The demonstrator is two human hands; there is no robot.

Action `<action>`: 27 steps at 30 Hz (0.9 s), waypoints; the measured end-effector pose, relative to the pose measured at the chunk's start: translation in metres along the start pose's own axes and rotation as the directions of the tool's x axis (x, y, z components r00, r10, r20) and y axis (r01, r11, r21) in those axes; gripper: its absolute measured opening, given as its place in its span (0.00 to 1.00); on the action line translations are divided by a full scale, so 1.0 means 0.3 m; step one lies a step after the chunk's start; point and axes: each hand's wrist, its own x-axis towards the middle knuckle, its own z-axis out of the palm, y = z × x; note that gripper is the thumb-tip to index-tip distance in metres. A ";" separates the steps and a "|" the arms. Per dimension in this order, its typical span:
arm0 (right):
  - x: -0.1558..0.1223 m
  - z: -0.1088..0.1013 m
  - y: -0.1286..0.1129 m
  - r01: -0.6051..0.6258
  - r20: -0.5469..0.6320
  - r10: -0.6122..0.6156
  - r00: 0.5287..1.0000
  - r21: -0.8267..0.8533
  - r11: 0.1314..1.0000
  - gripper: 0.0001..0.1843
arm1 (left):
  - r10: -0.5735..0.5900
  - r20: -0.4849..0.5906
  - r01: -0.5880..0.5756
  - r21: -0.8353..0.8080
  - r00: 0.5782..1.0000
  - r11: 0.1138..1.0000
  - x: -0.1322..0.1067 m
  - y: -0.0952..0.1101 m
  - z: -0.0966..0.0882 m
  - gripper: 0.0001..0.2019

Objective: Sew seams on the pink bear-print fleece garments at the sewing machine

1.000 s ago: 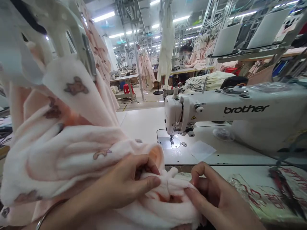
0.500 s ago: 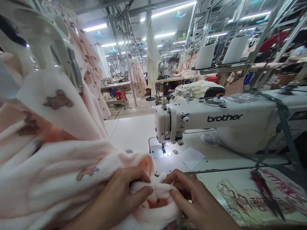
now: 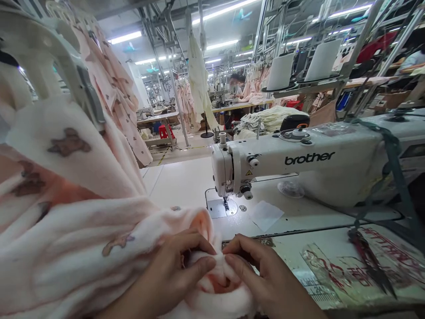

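Observation:
A soft pale-pink fleece garment (image 3: 129, 221) with brown printed figures hangs from clamps at the left and drapes down to the table's front. My left hand (image 3: 182, 261) pinches a rolled edge of it between thumb and fingers. Close beside it, my right hand (image 3: 249, 261) grips the same edge, the fingertips of both hands almost meeting. Below them the fabric forms a round opening with pink inside. Just beyond the hands stands a white sewing machine (image 3: 265, 164), its needle and presser foot (image 3: 226, 204) over the metal plate, with no fabric under them.
A white scrap (image 3: 267, 215) lies by the needle plate. Dark thread snips (image 3: 372, 263) rest at the right near a printed ruler (image 3: 320, 290). Thread cones (image 3: 280, 72) stand on a rack behind. Hanging garments (image 3: 114, 97) fill the back left; a person (image 3: 237, 86) sits further off.
My hands have drawn closer together, the right one moving left along the fabric edge. The view has shifted slightly, and the pale hanging cloth behind now tilts.

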 end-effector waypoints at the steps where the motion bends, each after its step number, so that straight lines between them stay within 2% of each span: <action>1: -0.002 -0.003 0.001 -0.010 0.004 0.010 1.000 0.005 1.000 0.11 | -0.007 0.004 0.007 -0.006 1.000 1.000 0.000 -0.004 0.000 0.07; 4: -0.008 -0.009 0.003 -0.030 0.008 0.030 1.000 -0.010 0.999 0.11 | -0.022 0.010 0.022 -0.017 1.000 1.000 0.003 -0.012 0.005 0.08; 9: -0.023 -0.015 -0.010 0.007 -0.010 -0.009 1.000 -0.151 0.989 0.10 | -0.013 -0.026 0.013 -0.027 1.000 1.000 0.001 -0.019 0.010 0.07; 12: -0.037 -0.010 -0.020 0.106 -0.063 -0.118 0.991 -0.177 0.979 0.10 | 0.010 -0.018 -0.010 -0.051 1.000 0.999 -0.009 -0.024 0.005 0.10; 14: -0.046 -0.003 -0.027 0.201 -0.114 -0.223 0.968 -0.181 0.963 0.12 | 0.033 0.019 -0.032 -0.025 0.999 0.999 -0.017 -0.023 -0.001 0.13; 17: -0.056 0.006 -0.040 0.261 -0.126 -0.285 0.950 -0.176 0.949 0.14 | 0.032 0.062 -0.033 0.007 0.998 0.999 -0.020 -0.013 -0.011 0.10; 23: -0.056 0.000 -0.051 0.246 -0.142 -0.265 0.954 -0.140 0.959 0.13 | 0.041 0.102 -0.038 -0.033 0.994 0.999 -0.015 0.007 -0.033 0.06; 27: -0.066 -0.005 -0.034 0.168 -0.170 -0.180 0.969 -0.083 0.982 0.12 | 0.026 0.104 -0.022 -0.041 0.994 0.999 -0.024 0.014 -0.032 0.07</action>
